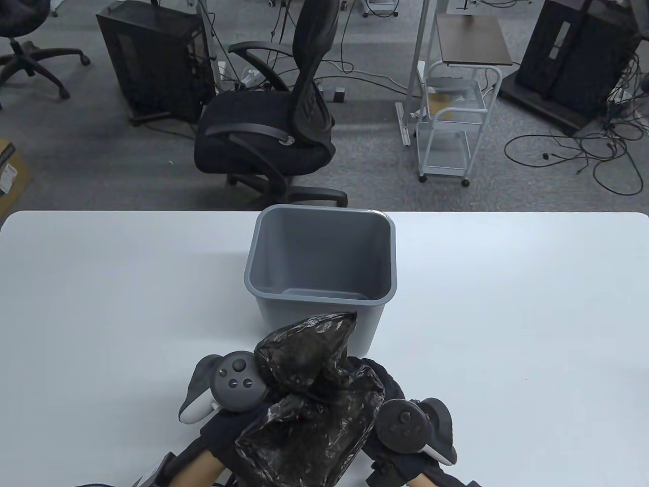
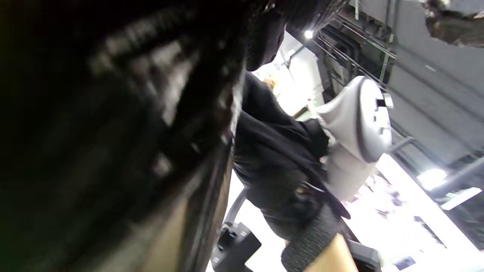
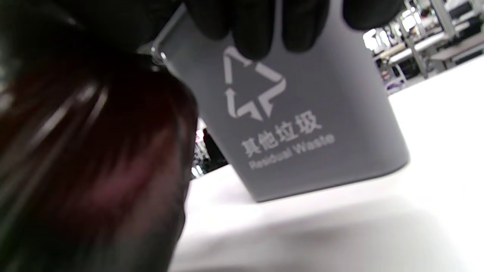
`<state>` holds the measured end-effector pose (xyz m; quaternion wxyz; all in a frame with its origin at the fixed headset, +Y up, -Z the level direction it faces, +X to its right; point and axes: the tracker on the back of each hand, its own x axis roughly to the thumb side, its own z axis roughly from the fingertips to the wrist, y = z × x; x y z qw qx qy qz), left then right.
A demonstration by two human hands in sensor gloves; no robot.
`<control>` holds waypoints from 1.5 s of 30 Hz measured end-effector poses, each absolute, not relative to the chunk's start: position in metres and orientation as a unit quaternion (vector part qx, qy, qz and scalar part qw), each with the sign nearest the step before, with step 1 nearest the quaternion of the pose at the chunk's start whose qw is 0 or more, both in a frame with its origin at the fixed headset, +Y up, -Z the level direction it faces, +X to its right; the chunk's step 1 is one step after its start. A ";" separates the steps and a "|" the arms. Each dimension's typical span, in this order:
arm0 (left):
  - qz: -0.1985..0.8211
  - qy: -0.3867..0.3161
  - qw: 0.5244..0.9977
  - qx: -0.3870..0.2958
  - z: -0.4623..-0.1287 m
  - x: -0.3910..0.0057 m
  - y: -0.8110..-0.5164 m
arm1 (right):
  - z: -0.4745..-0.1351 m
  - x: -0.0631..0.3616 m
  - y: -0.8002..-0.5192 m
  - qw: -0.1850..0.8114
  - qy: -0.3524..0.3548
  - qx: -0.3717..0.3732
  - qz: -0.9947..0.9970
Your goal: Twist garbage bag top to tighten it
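A crinkled black garbage bag (image 1: 309, 436) is held up at the table's near edge, between my hands. Its neck is pinched in and its top flares out toward the bin. My left hand (image 1: 238, 406) is at the neck on the bag's left side and grips it; its fingers are hidden by the plastic. My right hand (image 1: 390, 390) is against the bag's right side. In the right wrist view the bag (image 3: 87, 151) is a dark blur at left and the fingertips (image 3: 253, 34) hang loose at the top. In the left wrist view the bag (image 2: 113, 132) fills the left.
A grey waste bin (image 1: 314, 296) stands open and empty just behind the bag; its front (image 3: 321, 94) bears a recycling mark and "Residual Waste". The white table (image 1: 507, 314) spreads to both sides. An office chair (image 1: 274, 127) and a cart (image 1: 451, 127) stand beyond the table.
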<state>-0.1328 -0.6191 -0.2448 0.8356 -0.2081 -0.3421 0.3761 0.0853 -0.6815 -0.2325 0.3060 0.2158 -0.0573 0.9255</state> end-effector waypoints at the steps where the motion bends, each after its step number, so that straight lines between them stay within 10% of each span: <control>1: 0.401 -0.346 0.813 -0.241 -0.247 -0.132 -0.623 | -0.235 0.085 -0.685 0.317 -0.050 0.212 0.923; 5: 0.468 -0.334 0.751 -0.325 -0.255 -0.130 -0.638 | -0.243 0.090 -0.692 0.320 -0.038 0.198 0.926; 15: 0.394 -0.209 0.875 -0.189 -0.261 -0.142 -0.639 | -0.211 0.083 -0.662 0.393 -0.088 0.241 0.883; 28: 0.337 -0.229 0.901 -0.148 -0.246 -0.128 -0.629 | -0.204 0.071 -0.671 0.263 -0.038 0.243 0.933; 45: 0.445 -0.373 0.768 -0.271 -0.262 -0.119 -0.646 | -0.261 0.114 -0.700 0.413 0.021 0.149 0.898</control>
